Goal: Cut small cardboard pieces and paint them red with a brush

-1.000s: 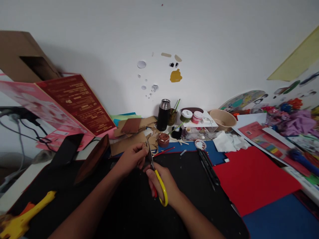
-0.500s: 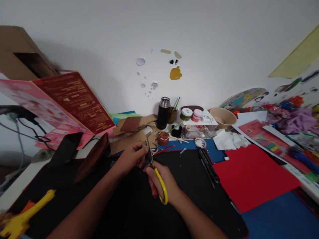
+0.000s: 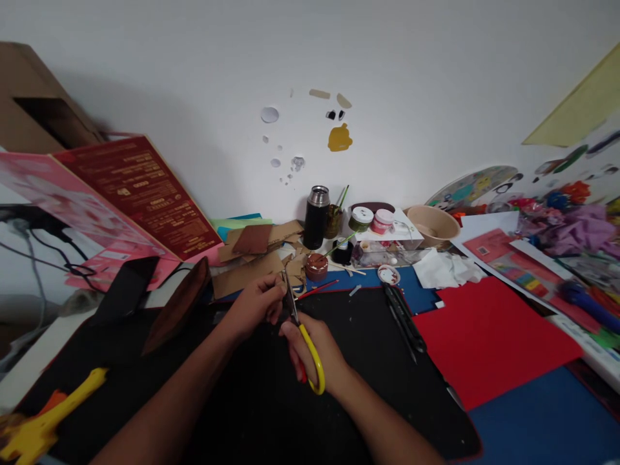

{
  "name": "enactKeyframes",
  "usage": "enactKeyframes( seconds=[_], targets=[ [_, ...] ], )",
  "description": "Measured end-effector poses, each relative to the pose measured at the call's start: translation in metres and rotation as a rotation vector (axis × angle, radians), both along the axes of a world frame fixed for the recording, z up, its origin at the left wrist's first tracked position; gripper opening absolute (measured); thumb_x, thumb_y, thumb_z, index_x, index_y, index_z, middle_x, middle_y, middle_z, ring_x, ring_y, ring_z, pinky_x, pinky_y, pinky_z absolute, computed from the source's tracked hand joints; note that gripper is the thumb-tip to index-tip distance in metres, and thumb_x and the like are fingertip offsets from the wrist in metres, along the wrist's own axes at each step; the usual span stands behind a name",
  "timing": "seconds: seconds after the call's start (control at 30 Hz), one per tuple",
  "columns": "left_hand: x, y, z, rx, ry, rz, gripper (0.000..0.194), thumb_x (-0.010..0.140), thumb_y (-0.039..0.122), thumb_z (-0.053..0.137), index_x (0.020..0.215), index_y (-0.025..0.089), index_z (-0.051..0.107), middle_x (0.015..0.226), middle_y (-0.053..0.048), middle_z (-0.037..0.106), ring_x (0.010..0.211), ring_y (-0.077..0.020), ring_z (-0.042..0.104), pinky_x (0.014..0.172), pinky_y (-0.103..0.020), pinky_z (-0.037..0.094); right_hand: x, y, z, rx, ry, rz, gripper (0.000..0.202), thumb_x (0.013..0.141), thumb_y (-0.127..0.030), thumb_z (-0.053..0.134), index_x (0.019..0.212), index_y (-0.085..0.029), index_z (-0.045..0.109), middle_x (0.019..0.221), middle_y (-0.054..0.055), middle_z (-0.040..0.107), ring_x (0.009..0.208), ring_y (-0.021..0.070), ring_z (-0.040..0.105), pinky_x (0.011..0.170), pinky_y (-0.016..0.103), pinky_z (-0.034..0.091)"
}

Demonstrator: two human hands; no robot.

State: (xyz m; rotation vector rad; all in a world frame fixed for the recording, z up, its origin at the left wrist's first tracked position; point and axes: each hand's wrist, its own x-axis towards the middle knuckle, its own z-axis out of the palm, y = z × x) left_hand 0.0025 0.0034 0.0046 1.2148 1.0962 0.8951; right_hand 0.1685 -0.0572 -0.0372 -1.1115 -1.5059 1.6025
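My right hand (image 3: 312, 342) is wrapped round a pair of scissors (image 3: 314, 361) with a yellow handle loop, over the black mat (image 3: 382, 394). Their metal blades point up and away, right beside the fingertips of my left hand (image 3: 261, 298). The left fingers are pinched together; whatever they hold is too small or hidden to name. A bit of red shows under my right fingers, perhaps part of the scissors. Just beyond the hands are torn cardboard pieces (image 3: 249, 274), a jar of brown paint (image 3: 316, 267) and a red thin stick (image 3: 317, 290).
A black flask (image 3: 316, 219) stands by the wall near paint jars (image 3: 382, 221) and a beige bowl (image 3: 433, 225). Red paper (image 3: 494, 342) and a black cutter (image 3: 405, 316) lie right. On the left are a brown boat-shaped piece (image 3: 179, 307), a phone (image 3: 126, 289) and a yellow cut-out (image 3: 53, 420).
The view has shifted very slightly. Both hands and the scissors stay in nearly the same place, with no clear change in grip.
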Motion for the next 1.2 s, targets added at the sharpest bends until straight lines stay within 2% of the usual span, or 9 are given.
enactKeyframes(
  seconds=[0.3, 0.53, 0.97, 1.2],
  targets=[
    [0.0, 0.001, -0.006, -0.029, -0.029, 0.006, 0.033, 0.081, 0.046, 0.068, 0.067, 0.022, 0.05, 0.041, 0.006, 0.052, 0.035, -0.0091, 0.045, 0.043, -0.021, 0.026, -0.001, 0.001, 0.006, -0.03, -0.022, -0.015, 0.052, 0.099, -0.073, 0.052, 0.092, -0.021, 0.058, 0.046, -0.01, 0.048, 0.031, 0.0101, 0.047, 0.032, 0.017, 0.033],
    [-0.002, 0.002, -0.01, -0.015, -0.021, -0.002, 0.037, 0.083, 0.049, 0.069, 0.066, 0.022, 0.05, 0.042, 0.007, 0.05, 0.035, -0.0094, 0.045, 0.043, -0.021, 0.027, -0.002, 0.001, -0.004, -0.079, -0.065, -0.052, 0.053, 0.098, -0.074, 0.053, 0.088, -0.022, 0.057, 0.044, -0.01, 0.046, 0.029, 0.0107, 0.045, 0.028, 0.017, 0.03],
    [-0.003, 0.003, -0.013, -0.031, -0.048, -0.009, 0.034, 0.084, 0.046, 0.068, 0.068, 0.021, 0.051, 0.043, 0.007, 0.05, 0.038, -0.0108, 0.051, 0.044, -0.021, 0.029, -0.004, 0.002, -0.007, -0.045, -0.046, -0.024, 0.05, 0.099, -0.071, 0.052, 0.095, -0.021, 0.057, 0.044, -0.01, 0.049, 0.03, 0.0113, 0.047, 0.029, 0.017, 0.034],
    [-0.003, 0.002, -0.014, -0.037, -0.036, -0.004, 0.035, 0.084, 0.047, 0.068, 0.067, 0.021, 0.052, 0.044, 0.006, 0.053, 0.038, -0.0106, 0.051, 0.044, -0.021, 0.03, -0.002, 0.002, -0.001, -0.03, -0.046, 0.02, 0.054, 0.098, -0.075, 0.05, 0.095, -0.021, 0.056, 0.047, -0.008, 0.053, 0.033, 0.012, 0.051, 0.032, 0.018, 0.037]
  ],
)
